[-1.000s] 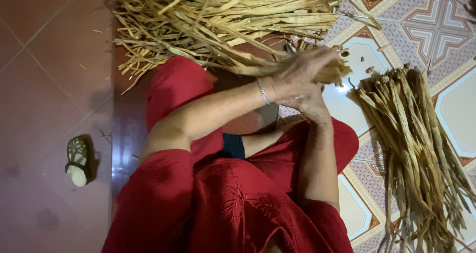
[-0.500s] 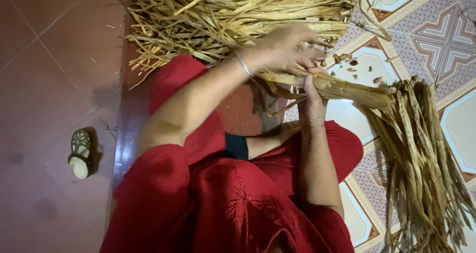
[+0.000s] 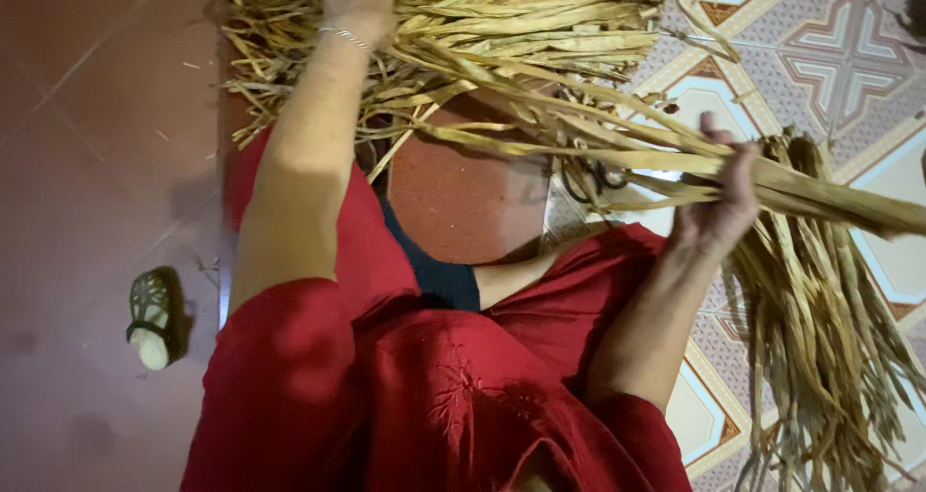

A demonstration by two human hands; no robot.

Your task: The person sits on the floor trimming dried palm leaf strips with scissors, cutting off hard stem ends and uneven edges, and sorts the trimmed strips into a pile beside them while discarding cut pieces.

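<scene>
My left hand [image 3: 357,5], with a thin bracelet at the wrist, reaches far forward onto the big heap of dried yellow leaf strips [image 3: 521,29] at the top of the view. Its fingers are buried in the heap. My right hand [image 3: 719,203] is closed around a long bundle of dried strips [image 3: 830,198], which stretches from the heap across to the right edge. Below the bundle a second pile of strips [image 3: 820,338] lies fanned on the floor to my right. My red garment [image 3: 434,396] fills the lower middle.
A small green-and-white sandal [image 3: 149,318] lies on the dark red floor tiles [image 3: 87,145] at the left. Patterned white, blue and orange tiles [image 3: 839,39] cover the floor at the right. A dark looped object, possibly scissors [image 3: 588,178], lies under the bundle.
My left hand has left the bundle and stretched up and left into the heap. My right hand has swung right, carrying the bundle toward the pile at the right.
</scene>
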